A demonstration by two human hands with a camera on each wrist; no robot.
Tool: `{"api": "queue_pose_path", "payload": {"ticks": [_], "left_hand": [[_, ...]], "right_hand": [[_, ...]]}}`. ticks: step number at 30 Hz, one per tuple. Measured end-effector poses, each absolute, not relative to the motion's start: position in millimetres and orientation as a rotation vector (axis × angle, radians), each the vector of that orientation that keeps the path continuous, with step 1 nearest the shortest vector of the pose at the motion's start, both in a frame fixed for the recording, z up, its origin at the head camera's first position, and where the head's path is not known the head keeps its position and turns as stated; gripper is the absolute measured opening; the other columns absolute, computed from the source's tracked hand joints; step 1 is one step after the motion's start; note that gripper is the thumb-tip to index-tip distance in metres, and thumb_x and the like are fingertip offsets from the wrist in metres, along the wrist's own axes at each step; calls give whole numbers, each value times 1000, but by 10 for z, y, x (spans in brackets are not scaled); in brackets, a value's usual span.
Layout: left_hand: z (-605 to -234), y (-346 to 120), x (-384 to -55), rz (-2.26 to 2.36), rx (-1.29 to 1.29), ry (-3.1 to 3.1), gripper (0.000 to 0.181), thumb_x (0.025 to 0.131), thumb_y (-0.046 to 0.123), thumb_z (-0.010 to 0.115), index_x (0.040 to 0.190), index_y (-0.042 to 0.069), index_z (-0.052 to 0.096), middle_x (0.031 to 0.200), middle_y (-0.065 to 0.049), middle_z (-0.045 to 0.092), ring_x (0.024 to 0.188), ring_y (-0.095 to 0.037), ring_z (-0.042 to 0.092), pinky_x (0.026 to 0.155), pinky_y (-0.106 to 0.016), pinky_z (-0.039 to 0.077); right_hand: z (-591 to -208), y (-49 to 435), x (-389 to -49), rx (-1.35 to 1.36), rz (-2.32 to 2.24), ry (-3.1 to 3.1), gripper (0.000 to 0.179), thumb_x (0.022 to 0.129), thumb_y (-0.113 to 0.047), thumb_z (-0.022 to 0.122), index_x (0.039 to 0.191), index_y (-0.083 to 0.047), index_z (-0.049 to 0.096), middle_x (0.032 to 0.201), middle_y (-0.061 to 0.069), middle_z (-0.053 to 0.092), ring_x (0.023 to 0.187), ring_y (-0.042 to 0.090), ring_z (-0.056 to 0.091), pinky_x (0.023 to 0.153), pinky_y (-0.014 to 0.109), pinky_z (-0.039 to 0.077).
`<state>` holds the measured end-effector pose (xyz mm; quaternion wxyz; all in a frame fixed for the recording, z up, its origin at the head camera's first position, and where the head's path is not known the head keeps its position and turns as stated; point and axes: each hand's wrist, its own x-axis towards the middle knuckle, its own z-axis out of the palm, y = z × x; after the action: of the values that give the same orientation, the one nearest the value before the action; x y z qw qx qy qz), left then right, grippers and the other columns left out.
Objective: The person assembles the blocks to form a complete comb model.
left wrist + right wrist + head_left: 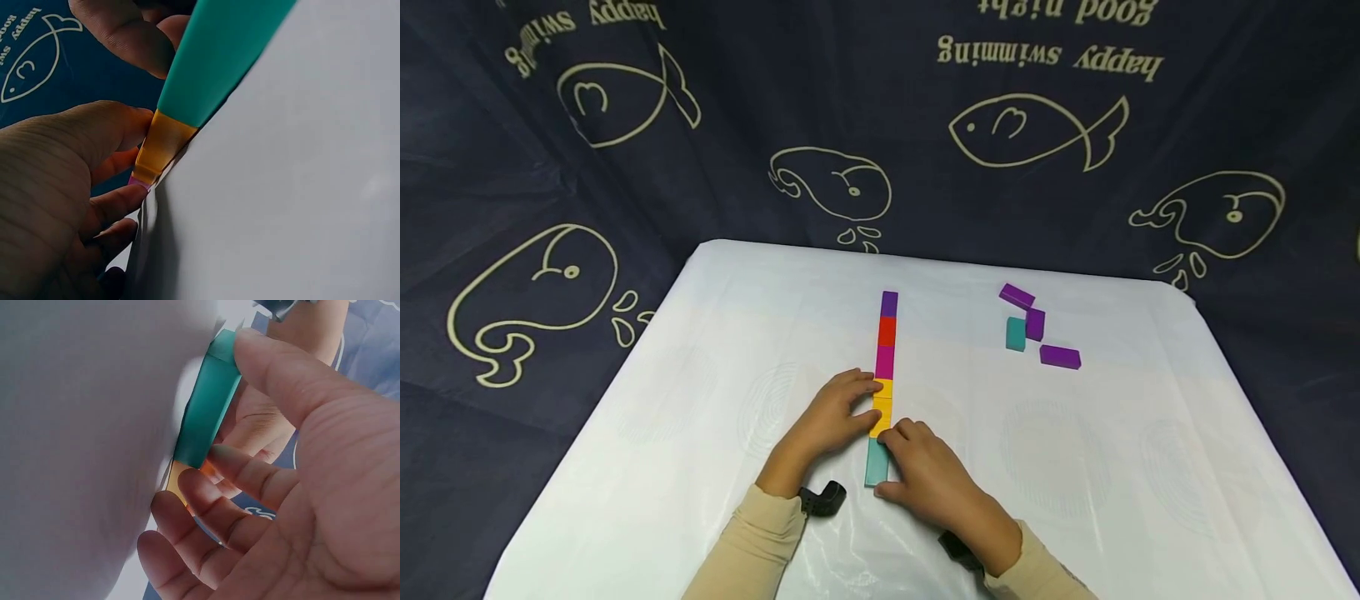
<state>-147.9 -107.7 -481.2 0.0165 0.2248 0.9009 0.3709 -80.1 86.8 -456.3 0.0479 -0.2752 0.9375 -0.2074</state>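
A straight row of coloured blocks runs away from me: a teal block nearest, then two yellow blocks, a magenta block, a red block and a purple block. My left hand lies along the row's left side, thumb and fingertips touching the yellow blocks. On the right side, my right hand has its thumb at the near end of the teal block. Its index fingertip touches near the joint of teal and yellow, with the other fingertips beside the yellow.
Farther right on the white-covered table lie a loose teal block and purple blocks. A dark cloth with fish and whale drawings hangs behind. Black straps with wrist cameras sit at both wrists.
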Motion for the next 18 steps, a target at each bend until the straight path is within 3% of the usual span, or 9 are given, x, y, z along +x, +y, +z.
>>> {"api": "queue_pose_path", "payload": {"ticks": [9,18], "left_hand": [[-4818,-1073,-1478,1161,694,2802,40,89,18,72,127,7,66,138,-10,57,139,-32,40,114,-49,31],[-4824,-1083,-1461,1179,682,2792,40,89,20,70,128,7,66,139,-11,57,138,-32,41,114,-50,32]], "right_hand": [[-4546,899,-824,-855,-633,2847,60,75,-41,85,121,-8,64,108,1,60,94,16,54,81,36,52],[-4391,1182,-1003,-737,-813,2869,52,82,-33,81,122,-4,64,117,7,63,107,24,58,96,44,49]]}}
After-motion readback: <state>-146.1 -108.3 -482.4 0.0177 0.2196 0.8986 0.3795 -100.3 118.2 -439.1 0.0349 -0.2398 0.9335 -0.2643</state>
